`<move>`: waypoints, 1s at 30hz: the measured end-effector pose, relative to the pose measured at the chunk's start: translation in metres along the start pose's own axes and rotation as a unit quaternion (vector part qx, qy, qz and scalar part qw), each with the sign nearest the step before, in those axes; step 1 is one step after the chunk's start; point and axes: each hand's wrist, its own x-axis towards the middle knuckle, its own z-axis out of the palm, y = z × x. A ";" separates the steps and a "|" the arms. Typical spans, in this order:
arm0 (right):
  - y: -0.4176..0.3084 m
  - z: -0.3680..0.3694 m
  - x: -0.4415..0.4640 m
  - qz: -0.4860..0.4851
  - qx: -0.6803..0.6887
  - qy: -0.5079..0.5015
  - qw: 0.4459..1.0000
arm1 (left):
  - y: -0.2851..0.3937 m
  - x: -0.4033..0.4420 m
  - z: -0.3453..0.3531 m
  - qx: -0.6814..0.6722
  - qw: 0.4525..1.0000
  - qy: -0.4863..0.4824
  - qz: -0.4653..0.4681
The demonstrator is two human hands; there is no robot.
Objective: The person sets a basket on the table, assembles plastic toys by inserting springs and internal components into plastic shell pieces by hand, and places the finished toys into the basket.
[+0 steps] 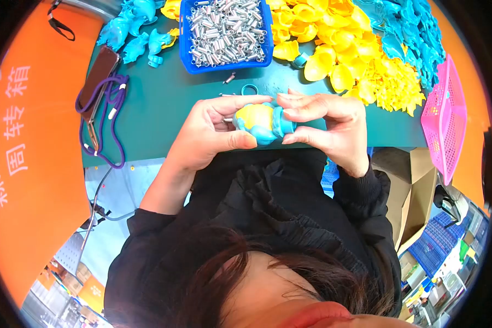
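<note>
Between both hands is a small blue-and-yellow plastic toy figure (257, 120), held on its side above the table's near edge. My left hand (205, 131) grips its left end, thumb below and fingers above. A short metal spring or pin (228, 119) pokes out there by the fingers. My right hand (331, 117) pinches the round blue collar (283, 122) at the other end between thumb and fingers. Just beyond the hands, a blue ring (250, 89) and a loose spring (229, 77) lie on the green table (164, 93).
A blue bin (185, 46) full of metal springs stands at the back. Yellow plastic pieces (339, 49) and blue pieces (410, 33) are heaped right of it. Finished-looking blue figures (134, 27), a phone (99, 82) with purple cord and a pink basket (443, 120) flank the table.
</note>
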 end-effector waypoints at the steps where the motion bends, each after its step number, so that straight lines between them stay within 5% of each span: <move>1: 0.001 0.000 -0.001 -0.009 0.004 0.007 1.000 | 0.003 0.001 0.003 -0.002 1.000 0.012 -0.003; 5: 0.008 0.001 -0.005 0.012 0.068 0.094 0.993 | 0.005 0.006 0.014 0.088 0.993 0.041 0.066; 10: 0.005 -0.009 -0.010 0.016 0.014 0.069 0.997 | 0.003 0.008 0.019 0.148 0.983 0.051 0.098; 13: 0.013 -0.011 -0.012 0.070 0.115 0.086 0.987 | 0.012 0.008 0.021 0.404 0.890 0.074 0.196; 17: 0.013 -0.038 -0.023 0.005 0.012 0.209 0.978 | 0.038 0.012 0.007 0.484 0.809 0.091 0.322; 19: 0.000 -0.088 -0.028 -0.089 0.013 0.381 0.920 | 0.060 0.016 -0.025 0.453 0.783 0.270 0.330; 21: -0.014 -0.149 -0.039 -0.143 -0.038 0.545 0.825 | 0.082 0.017 -0.060 0.576 0.714 0.344 0.202; 22: -0.021 -0.163 -0.045 -0.140 -0.191 0.596 0.767 | 0.082 0.018 -0.083 0.663 0.651 0.327 0.174; 24: -0.021 -0.207 -0.069 -0.149 -0.330 0.626 0.691 | 0.066 0.019 -0.119 0.811 0.500 0.285 0.110; 27: -0.009 -0.263 -0.106 -0.027 -0.436 0.636 0.637 | 0.056 0.024 -0.113 0.826 0.474 0.292 0.089; 30: -0.011 -0.266 -0.107 0.112 -0.624 0.534 0.559 | 0.050 0.029 -0.121 0.826 0.451 0.306 0.143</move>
